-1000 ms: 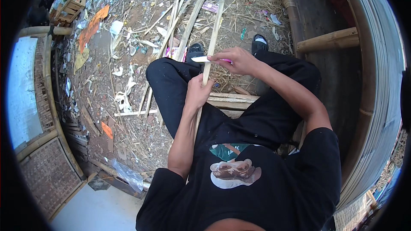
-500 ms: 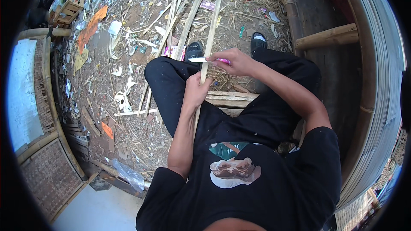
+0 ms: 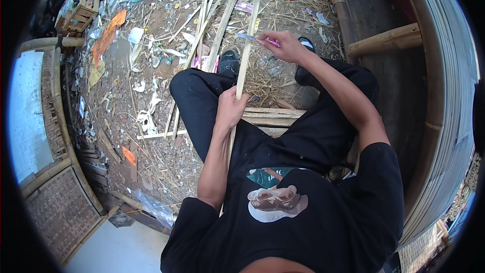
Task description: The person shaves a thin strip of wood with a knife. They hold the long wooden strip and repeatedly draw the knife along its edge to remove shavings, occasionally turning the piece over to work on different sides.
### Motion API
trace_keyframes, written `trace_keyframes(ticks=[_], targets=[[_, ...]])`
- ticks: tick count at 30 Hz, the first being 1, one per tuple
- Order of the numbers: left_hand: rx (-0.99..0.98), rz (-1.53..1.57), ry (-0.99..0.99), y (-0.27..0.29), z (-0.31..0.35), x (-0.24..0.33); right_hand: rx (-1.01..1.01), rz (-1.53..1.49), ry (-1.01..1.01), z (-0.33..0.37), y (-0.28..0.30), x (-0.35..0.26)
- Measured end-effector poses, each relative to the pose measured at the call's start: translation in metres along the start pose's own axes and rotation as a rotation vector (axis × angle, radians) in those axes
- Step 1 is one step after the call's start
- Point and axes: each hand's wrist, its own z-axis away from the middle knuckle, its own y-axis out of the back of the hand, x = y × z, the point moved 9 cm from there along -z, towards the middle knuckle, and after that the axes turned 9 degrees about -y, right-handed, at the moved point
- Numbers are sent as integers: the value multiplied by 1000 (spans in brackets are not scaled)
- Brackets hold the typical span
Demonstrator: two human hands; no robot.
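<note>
A long, pale bamboo strip runs from beside my left side up past my feet to the top of the picture. My left hand is wrapped round it near my left thigh. Farther along the strip, my right hand grips a knife with a pink handle. Its light blade points left and lies across the strip; whether its edge bites into the wood cannot be made out. Both my legs are spread, with the strip passing between them.
Several loose bamboo strips lie on the littered ground left of the held one. Under my legs are wooden slats. A bamboo frame borders my right side, a woven panel my left. A wooden crate stands far left.
My right hand and the knife have moved away from me along the strip, away from my left hand. The left hand keeps its place on the strip.
</note>
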Motion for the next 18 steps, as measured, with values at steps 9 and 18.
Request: trace_keyframes(ticks=[9,18], targets=[[29,-116,39,8,-5,7,241,179,10,-25,32,19],[32,-219,-1,9,-1,11,427,235,116,-31,54,41]])
